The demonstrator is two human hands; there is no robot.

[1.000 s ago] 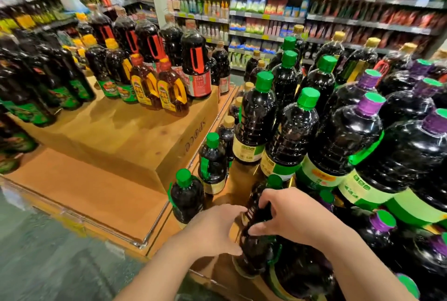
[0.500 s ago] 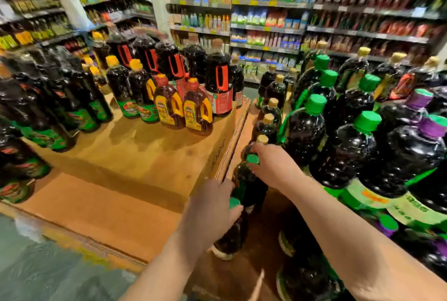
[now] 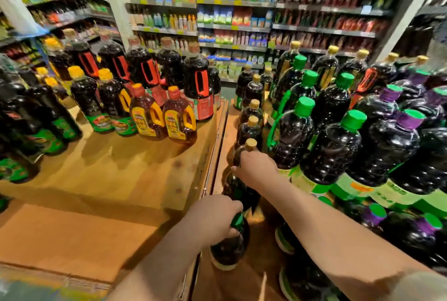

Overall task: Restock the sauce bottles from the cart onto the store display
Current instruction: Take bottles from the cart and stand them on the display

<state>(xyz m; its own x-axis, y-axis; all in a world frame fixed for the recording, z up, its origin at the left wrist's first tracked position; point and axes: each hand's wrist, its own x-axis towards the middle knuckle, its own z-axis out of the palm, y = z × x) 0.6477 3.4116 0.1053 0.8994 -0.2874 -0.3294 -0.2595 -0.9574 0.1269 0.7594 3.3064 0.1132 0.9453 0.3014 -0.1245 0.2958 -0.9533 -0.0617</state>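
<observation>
Both hands are down in the narrow lane between the cardboard display (image 3: 101,170) and the rows of big green-capped bottles (image 3: 292,136). The left hand (image 3: 212,221) has its grip wrapped over the top of a small dark bottle (image 3: 229,247) standing nearest the person. The right hand (image 3: 257,167) clasps the neck of the next bottle (image 3: 238,187), just behind it, in a line of gold-capped bottles (image 3: 250,129).
</observation>
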